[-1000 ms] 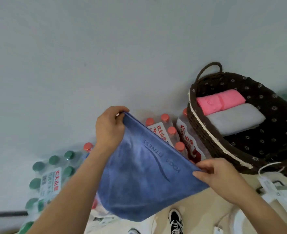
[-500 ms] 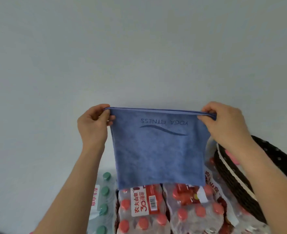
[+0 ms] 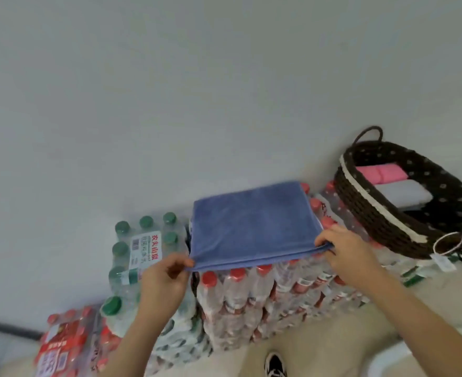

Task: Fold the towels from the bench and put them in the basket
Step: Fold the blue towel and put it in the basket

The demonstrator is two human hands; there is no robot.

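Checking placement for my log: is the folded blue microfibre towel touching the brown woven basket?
Apart. The head view shows red bottle caps between the blue towel and the woven basket; the left hand and right hand pinch the towel's near corners.

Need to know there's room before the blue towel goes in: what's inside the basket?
Inside the basket: a folded pink towel at the far end, a folded grey towel next to it. The near wall hides part of the floor.
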